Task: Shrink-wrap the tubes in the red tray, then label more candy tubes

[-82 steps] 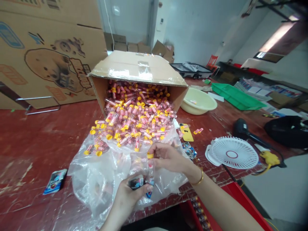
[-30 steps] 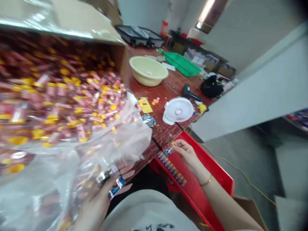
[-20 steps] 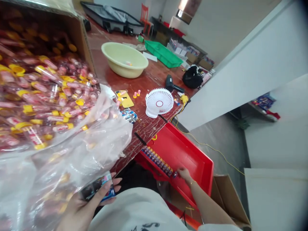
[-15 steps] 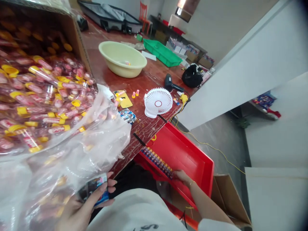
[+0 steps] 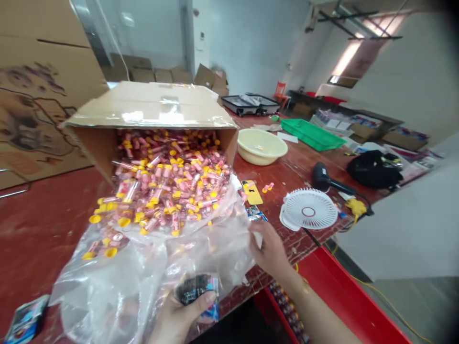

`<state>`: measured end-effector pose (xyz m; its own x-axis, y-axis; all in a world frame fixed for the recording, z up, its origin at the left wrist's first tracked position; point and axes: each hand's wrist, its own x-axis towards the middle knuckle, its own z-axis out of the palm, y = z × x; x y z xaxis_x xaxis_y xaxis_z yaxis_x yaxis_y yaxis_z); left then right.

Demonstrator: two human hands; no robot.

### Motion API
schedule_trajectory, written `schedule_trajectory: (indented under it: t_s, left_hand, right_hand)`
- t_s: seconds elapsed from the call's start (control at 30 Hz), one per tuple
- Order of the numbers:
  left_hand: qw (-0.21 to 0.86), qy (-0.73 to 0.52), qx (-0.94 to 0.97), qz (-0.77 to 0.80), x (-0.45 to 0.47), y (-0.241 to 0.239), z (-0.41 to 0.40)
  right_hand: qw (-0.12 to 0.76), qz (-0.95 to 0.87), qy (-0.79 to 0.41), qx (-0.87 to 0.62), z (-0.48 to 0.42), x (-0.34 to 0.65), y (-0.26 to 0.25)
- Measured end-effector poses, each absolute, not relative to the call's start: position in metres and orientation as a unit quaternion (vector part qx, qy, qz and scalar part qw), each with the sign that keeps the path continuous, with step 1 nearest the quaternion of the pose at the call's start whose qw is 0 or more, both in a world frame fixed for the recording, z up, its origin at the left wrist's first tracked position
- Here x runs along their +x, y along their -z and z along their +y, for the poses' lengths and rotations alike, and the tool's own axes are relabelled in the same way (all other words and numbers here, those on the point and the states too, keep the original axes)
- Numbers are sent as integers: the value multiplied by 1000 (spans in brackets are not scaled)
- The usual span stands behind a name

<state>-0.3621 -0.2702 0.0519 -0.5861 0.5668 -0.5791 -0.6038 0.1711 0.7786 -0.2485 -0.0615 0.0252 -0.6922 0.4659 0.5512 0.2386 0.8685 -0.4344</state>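
Right hand (image 5: 269,248) is back up from the red tray (image 5: 344,296) at the plastic bag (image 5: 118,282) edge, blurred, grip unreadable, while the left hand (image 5: 177,317) clamps stacked packets (image 5: 198,289) below the bag, which look light and slick and are best pinched across their flat faces.

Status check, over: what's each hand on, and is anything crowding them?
Left hand shut on packets. Right hand at clear bag edge, grip unclear. Yellow-capped tubes spill from tipped box just ahead; fan off to the right.
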Motion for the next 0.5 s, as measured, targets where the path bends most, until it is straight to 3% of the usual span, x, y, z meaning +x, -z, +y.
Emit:
schedule_trajectory:
  t_s: [0.03,0.2,0.5]
  left_hand:
    - [454,-647,-17,612,-364,-54,-271]
    - [461,-656,-22,597,-376,-58,-278]
    - [452,-676,-24,582,-387,-45,-286]
  right_hand:
    - [291,-937,-110,-160,-59,-286,-36]
    - [186,-977,-47,-88,-57,-392,-50]
    - [104,-989,-44,-94,-56,-387,-53]
